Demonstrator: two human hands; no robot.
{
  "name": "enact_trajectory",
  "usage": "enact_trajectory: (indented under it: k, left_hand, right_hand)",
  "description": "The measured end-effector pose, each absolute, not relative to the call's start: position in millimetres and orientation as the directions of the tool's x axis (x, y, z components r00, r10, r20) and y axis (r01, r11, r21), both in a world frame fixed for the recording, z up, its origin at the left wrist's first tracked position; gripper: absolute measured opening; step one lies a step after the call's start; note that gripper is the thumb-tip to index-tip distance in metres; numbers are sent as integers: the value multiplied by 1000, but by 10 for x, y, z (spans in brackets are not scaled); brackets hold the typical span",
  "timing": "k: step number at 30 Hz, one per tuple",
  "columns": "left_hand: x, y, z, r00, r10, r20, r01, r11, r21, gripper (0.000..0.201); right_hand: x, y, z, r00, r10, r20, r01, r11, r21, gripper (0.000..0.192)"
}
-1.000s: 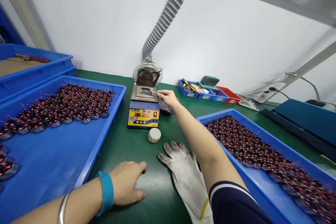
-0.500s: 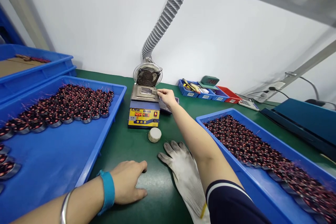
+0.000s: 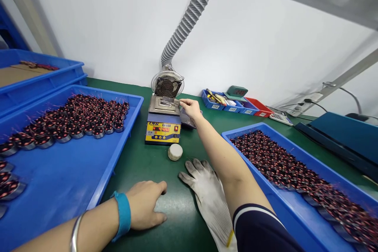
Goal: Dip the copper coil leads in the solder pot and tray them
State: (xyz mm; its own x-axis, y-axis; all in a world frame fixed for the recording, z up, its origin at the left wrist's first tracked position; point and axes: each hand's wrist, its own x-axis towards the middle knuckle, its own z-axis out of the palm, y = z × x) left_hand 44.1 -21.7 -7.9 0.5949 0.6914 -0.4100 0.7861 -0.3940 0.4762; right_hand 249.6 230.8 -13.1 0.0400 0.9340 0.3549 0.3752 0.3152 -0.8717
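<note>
My right hand [image 3: 191, 108] reaches far forward and grips a flat metal scraper [image 3: 169, 100], whose blade lies over the open bath on top of the solder pot [image 3: 163, 121], a grey box with a yellow front and red digits. My left hand [image 3: 146, 204] rests flat on the green table near the front edge, fingers loosely curled, holding nothing. It wears a blue wristband and a metal bangle. A white work glove [image 3: 208, 197] lies on the table between my two arms.
A blue tray [image 3: 73, 169] at left holds rows of wound coils [image 3: 73, 118]; another blue tray [image 3: 288, 208] at right is filled with coils. A round white puck [image 3: 175, 151] sits before the pot. A fan with a grey hose [image 3: 167, 84] stands behind it. Small bins [image 3: 233, 104] at the back.
The scraper in my right hand has slid slightly back across the pot's top. The view has shifted a little to the left. My left hand has stayed put.
</note>
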Motion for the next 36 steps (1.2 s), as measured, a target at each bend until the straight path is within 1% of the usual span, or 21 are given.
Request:
enact_trajectory:
  k: [5,13,19,24,31,36]
  left_hand:
    - [446,-214,-91,592,690,-416,790,-394,469,44]
    - [452,-220,-99,592,691,-415,791,-399,463,42]
    - [450,-211,-111,594,690,-413,790,-404,461,43]
    - [455,-218,-85,597,684,-420,788,-403,466,43]
    - [453,-228,-98,593,690,-415,789,-392,474,45]
    - [453,-243,-109,588,698,-408,787,-378,487,46]
  right_hand:
    - [2618,2274,-157,-26,947,319,375,306,-875,20]
    - [2599,2401,-72,-17,953,301,376,285,-882,19]
    - [2664,2369,-18,-39,961,273,374,267,-888,18]
    - [2686,2406,-67,-6,963,269,364,252,-896,17]
    - [2590,2615,-45,95,949,299,357,248,-900,22]
    - [2466,2661,-53,47,957,285,364,250,-897,16]
